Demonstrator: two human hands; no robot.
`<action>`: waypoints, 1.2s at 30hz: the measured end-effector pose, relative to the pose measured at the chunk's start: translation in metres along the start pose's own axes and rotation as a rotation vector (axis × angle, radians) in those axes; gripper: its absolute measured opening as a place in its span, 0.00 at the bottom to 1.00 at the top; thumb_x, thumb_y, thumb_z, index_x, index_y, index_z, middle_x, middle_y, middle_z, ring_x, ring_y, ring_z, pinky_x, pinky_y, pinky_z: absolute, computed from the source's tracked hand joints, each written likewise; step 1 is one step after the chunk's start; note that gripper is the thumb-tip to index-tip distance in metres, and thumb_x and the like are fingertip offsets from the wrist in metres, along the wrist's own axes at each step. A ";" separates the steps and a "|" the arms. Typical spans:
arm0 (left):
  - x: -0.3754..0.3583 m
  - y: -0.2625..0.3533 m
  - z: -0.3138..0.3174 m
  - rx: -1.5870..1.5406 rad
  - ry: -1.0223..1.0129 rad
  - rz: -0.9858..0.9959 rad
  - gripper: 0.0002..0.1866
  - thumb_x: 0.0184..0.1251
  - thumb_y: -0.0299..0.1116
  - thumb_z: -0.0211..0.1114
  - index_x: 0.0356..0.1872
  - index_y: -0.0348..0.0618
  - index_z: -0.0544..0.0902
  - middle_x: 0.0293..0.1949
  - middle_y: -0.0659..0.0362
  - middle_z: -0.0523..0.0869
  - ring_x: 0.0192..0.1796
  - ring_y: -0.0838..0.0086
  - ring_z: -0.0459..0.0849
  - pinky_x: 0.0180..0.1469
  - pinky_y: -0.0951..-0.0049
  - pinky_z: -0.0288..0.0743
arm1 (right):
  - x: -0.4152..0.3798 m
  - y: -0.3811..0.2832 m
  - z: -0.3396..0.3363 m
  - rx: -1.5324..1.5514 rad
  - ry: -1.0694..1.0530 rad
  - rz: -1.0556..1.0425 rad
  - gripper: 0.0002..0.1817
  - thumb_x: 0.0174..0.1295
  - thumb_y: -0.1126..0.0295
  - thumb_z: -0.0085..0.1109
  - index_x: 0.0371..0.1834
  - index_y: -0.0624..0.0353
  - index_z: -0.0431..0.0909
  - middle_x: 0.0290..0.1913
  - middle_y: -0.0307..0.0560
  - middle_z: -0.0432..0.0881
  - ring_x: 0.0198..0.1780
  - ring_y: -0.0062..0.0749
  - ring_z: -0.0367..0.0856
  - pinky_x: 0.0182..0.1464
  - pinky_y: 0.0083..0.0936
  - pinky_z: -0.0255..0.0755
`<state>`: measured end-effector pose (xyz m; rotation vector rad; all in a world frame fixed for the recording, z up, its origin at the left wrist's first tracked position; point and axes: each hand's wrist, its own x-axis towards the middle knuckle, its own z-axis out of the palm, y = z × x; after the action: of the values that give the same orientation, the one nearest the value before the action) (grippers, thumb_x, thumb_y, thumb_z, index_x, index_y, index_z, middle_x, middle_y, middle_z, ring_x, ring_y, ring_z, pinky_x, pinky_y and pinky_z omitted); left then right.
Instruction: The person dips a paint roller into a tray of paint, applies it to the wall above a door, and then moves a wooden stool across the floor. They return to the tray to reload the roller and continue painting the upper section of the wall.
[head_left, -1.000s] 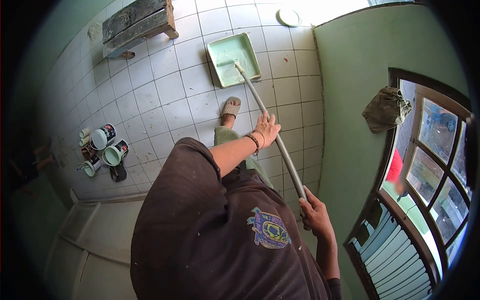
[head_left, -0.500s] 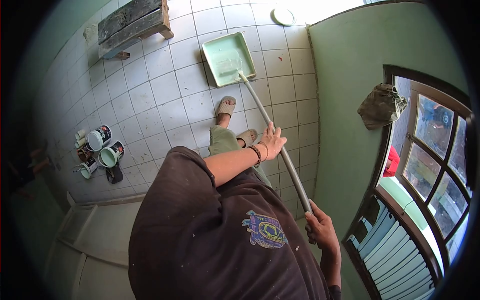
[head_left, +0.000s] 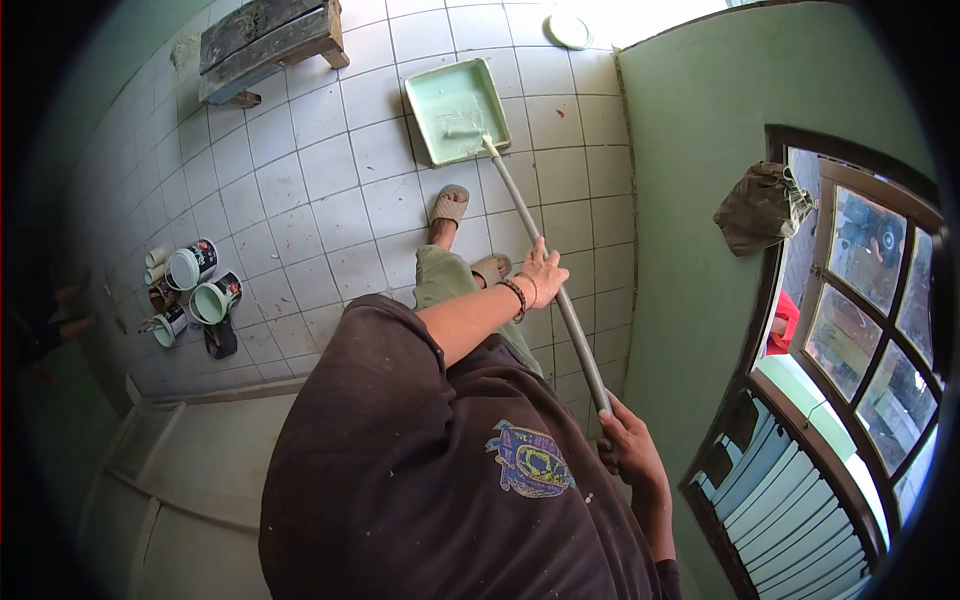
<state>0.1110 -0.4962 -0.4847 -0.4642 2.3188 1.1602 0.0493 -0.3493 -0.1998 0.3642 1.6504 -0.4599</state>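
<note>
A long grey pole (head_left: 516,197) runs from my body down to a paint roller (head_left: 464,133) in the square paint tray (head_left: 413,97). Pale green paint coats the tray, and the roller rests on its near part. My left hand (head_left: 541,276), with bracelets at the wrist, is closed around the middle of the pole. At the pole's near end, beside my hip, my right hand (head_left: 627,440) grips it; some of its fingers are hidden behind the pole and palm.
Paint buckets (head_left: 212,302) stand at the left on the tiled floor (head_left: 340,222). A wooden bench (head_left: 270,45) is at the upper left, a round lid (head_left: 569,32) near the far wall. To the right, a cloth bag (head_left: 757,208) hangs by the open window (head_left: 868,290); someone's red clothing (head_left: 783,322) shows outside.
My right hand has moved slightly up and left with the pole's near end. The roller has shifted a little within the tray and shows more clearly. Both hands keep hold of the pole.
</note>
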 end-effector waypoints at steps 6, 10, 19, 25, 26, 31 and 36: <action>0.017 -0.014 -0.007 0.162 -0.037 -0.030 0.18 0.53 0.26 0.59 0.48 0.48 0.78 0.61 0.44 0.63 0.68 0.36 0.48 0.66 0.46 0.53 | 0.023 0.005 0.005 0.094 -0.029 0.004 0.27 0.64 0.63 0.51 0.68 0.46 0.59 0.19 0.29 0.58 0.16 0.13 0.56 0.15 0.15 0.53; 0.003 0.008 0.031 0.010 0.126 0.017 0.17 0.52 0.24 0.56 0.46 0.47 0.77 0.61 0.43 0.62 0.66 0.32 0.48 0.65 0.44 0.54 | -0.001 0.021 -0.009 -0.209 0.099 -0.106 0.27 0.64 0.64 0.51 0.67 0.51 0.61 0.20 0.32 0.63 0.17 0.15 0.60 0.18 0.16 0.58; 0.008 0.003 0.043 -0.113 0.432 -0.024 0.11 0.55 0.25 0.55 0.41 0.45 0.75 0.65 0.42 0.59 0.68 0.36 0.48 0.68 0.51 0.52 | 0.017 0.030 -0.017 -0.753 0.277 -0.492 0.27 0.62 0.65 0.51 0.65 0.56 0.62 0.28 0.47 0.76 0.28 0.24 0.71 0.35 0.24 0.69; 0.025 -0.006 0.056 -0.179 0.339 -0.033 0.12 0.55 0.23 0.55 0.42 0.44 0.74 0.67 0.43 0.56 0.68 0.37 0.48 0.69 0.52 0.51 | 0.039 0.041 -0.019 -0.722 0.275 -0.451 0.26 0.63 0.65 0.50 0.66 0.55 0.62 0.31 0.49 0.78 0.31 0.26 0.72 0.39 0.24 0.69; 0.034 -0.017 0.055 -0.127 0.380 -0.047 0.12 0.55 0.25 0.56 0.42 0.45 0.75 0.66 0.43 0.57 0.68 0.37 0.47 0.69 0.52 0.51 | 0.041 0.027 -0.013 -0.707 0.258 -0.358 0.26 0.63 0.65 0.50 0.66 0.54 0.62 0.32 0.50 0.78 0.32 0.26 0.72 0.40 0.25 0.69; 0.018 0.004 0.062 -0.100 0.402 -0.055 0.13 0.54 0.25 0.56 0.42 0.47 0.76 0.65 0.42 0.58 0.68 0.37 0.47 0.69 0.52 0.51 | 0.022 0.042 -0.023 -0.736 0.252 -0.401 0.27 0.62 0.63 0.50 0.65 0.55 0.62 0.34 0.60 0.80 0.38 0.45 0.80 0.45 0.31 0.70; 0.019 0.013 0.067 -0.095 0.195 -0.176 0.17 0.55 0.26 0.56 0.47 0.50 0.76 0.70 0.50 0.51 0.71 0.43 0.44 0.67 0.46 0.50 | 0.041 0.070 -0.032 -0.768 0.259 -0.361 0.27 0.61 0.62 0.51 0.64 0.56 0.62 0.42 0.61 0.79 0.45 0.49 0.79 0.50 0.34 0.69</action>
<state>0.1081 -0.4355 -0.5217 -0.8331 2.3349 1.1878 0.0507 -0.2737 -0.2437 -0.4684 2.0131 -0.0125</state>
